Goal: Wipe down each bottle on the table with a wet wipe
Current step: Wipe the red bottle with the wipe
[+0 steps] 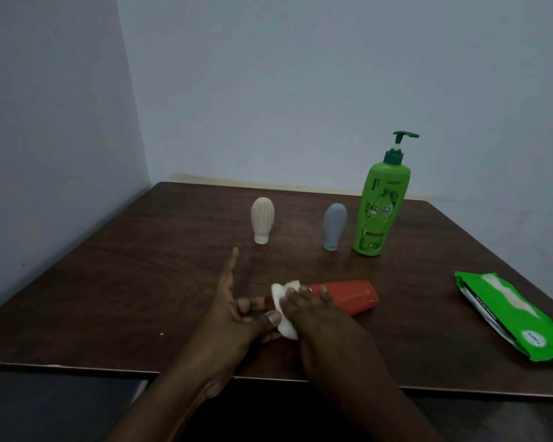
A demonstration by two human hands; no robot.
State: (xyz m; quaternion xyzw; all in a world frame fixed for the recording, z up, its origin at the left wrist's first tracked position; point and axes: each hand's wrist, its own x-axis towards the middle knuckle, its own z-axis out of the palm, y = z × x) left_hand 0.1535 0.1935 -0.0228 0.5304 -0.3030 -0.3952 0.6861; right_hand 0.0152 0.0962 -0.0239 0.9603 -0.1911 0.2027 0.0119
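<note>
Dark wooden worktop [134, 282], pale-walled corner. Near its front edge lies a red plastic bottle [351, 298], mid-wipe. The left hand [233, 314] seemingly pinches its cap end, and the right hand [320, 317] has fingers curled on a white wet wipe [286, 330]. A beige ribbed squeeze bottle [262, 218], a grey squeeze bottle [334, 223] and a green pump bottle [380, 212] stand behind, probably still to do.

A dark wooden table [109, 282] sits pushed into the corner of the room, where the pale blue-grey left wall [45, 122] meets the back wall [300, 74]. A yellowish strip [237, 179] runs along the foot of the back wall just behind the tabletop. A tiny white speck [162, 333] lies near the table's front edge, and the floor [45, 406] below it is dark.
</note>
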